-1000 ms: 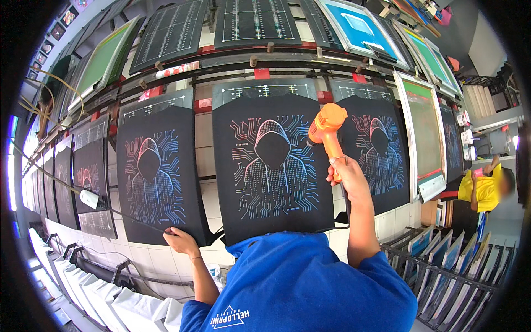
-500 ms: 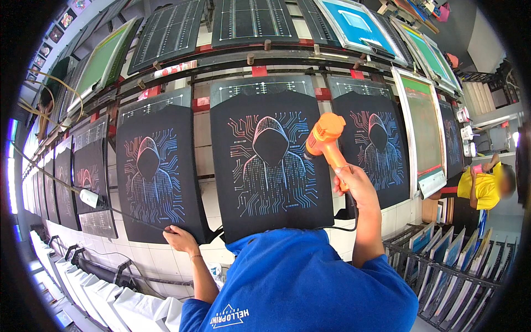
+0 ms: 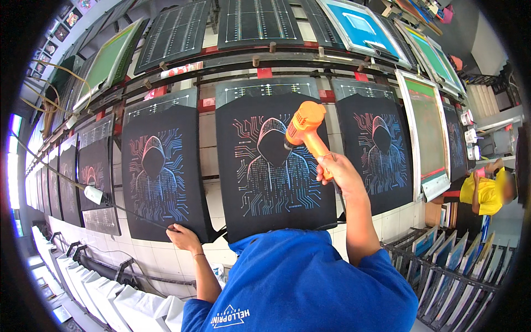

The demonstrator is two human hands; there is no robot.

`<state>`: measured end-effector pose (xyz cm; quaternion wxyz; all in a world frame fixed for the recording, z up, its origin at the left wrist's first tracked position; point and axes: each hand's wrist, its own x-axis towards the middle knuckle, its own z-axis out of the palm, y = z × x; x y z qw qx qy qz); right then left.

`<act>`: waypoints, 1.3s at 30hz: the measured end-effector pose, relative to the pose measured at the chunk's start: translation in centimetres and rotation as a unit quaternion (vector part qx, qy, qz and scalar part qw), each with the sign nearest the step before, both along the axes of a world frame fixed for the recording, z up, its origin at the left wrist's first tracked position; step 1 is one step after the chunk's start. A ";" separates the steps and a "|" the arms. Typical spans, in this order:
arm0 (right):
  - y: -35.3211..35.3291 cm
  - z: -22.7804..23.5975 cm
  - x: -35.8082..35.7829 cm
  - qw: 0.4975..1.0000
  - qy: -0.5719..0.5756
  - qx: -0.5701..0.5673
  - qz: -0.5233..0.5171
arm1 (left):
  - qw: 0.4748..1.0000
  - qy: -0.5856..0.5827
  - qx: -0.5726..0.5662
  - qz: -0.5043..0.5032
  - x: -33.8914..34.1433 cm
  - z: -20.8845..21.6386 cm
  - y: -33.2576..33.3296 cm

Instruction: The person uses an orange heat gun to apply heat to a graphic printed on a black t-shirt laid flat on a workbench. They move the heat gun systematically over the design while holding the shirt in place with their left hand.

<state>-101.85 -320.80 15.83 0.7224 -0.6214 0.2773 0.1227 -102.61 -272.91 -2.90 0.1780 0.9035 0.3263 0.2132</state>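
Observation:
My right hand (image 3: pixel 340 172) is wrapped round the handle of an orange heat gun (image 3: pixel 307 123). Its dark nozzle points left and down over the hood of the figure printed on the middle black T-shirt (image 3: pixel 276 180), apart from the cloth. That shirt lies flat on a board. At the lower left my left hand (image 3: pixel 185 239) is closed on a black power cord (image 3: pixel 138 214), beside the near edge of the left black T-shirt (image 3: pixel 155 171). The cord runs up to a white connector (image 3: pixel 94 194); part of it is hidden by my body.
A third printed T-shirt (image 3: pixel 380 160) lies to the right, beside a framed printing screen (image 3: pixel 425 133). Metal rails (image 3: pixel 232 60) cross behind the boards. A rack of screens (image 3: pixel 459 271) stands at the lower right. A person in yellow (image 3: pixel 484 192) is at the far right.
The heat gun has moved left and slightly up, from the print's right edge to over the hood. My left hand keeps its grip on the cord. The view has shifted slightly.

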 end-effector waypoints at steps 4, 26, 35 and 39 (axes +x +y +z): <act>0.7 -0.7 0.0 0.999 -0.037 -0.014 -0.017 | 1.000 -0.002 0.001 -0.009 0.0 0.1 0.0; 1.7 0.2 -6.5 0.991 -0.006 -0.049 -0.120 | 0.991 -0.034 -0.051 -0.119 -1.4 -0.6 2.8; 7.4 0.0 -4.5 0.999 -0.026 0.025 -0.019 | 0.989 0.030 0.019 -0.141 -0.9 -0.2 3.0; 10.6 -0.3 -3.1 0.996 -0.030 0.082 0.030 | 0.992 0.027 -0.010 -0.122 -0.7 0.0 2.9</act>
